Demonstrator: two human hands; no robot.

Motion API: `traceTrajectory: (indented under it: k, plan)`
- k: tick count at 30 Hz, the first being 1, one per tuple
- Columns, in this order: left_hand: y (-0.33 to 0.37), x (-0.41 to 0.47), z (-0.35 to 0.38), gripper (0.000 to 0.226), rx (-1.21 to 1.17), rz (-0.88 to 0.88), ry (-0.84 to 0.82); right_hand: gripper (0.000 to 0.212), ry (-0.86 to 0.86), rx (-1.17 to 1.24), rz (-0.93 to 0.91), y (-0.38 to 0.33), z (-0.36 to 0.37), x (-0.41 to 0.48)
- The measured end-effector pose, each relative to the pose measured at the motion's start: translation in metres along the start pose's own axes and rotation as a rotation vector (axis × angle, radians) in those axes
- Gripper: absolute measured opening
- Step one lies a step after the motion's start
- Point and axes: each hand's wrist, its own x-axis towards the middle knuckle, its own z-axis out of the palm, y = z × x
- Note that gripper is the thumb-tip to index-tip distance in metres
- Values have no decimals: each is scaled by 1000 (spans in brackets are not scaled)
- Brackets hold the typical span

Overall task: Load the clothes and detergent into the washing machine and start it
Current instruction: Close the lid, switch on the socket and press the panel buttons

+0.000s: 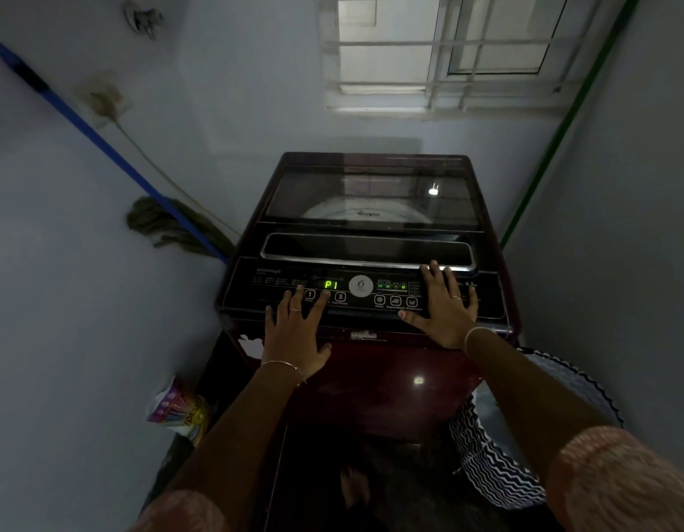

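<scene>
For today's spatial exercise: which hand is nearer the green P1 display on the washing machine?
Left. The left hand sits just below the P1 display; the right hand rests farther off to its right.

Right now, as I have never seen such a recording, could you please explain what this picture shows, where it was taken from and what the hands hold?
No robot here: a person wears a wide-angle camera on the head, so this one picture looks forward and down at their own arms. Before them stands a dark red top-loading washing machine, its glass lid closed and its display glowing P1. The left hand lies flat, fingertips at the buttons of the control panel; the right hand lies flat on the panel's right side. Neither holds anything. A mop leans on the left wall; a zigzag-patterned basket stands at the right.
</scene>
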Motion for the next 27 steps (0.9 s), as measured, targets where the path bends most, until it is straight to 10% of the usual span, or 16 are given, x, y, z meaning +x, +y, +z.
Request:
traceTrajectory:
  k: [27]
  plan:
    - [3, 3, -13, 85, -9, -8, -59, 99, 5, -12, -6, 0, 1, 1]
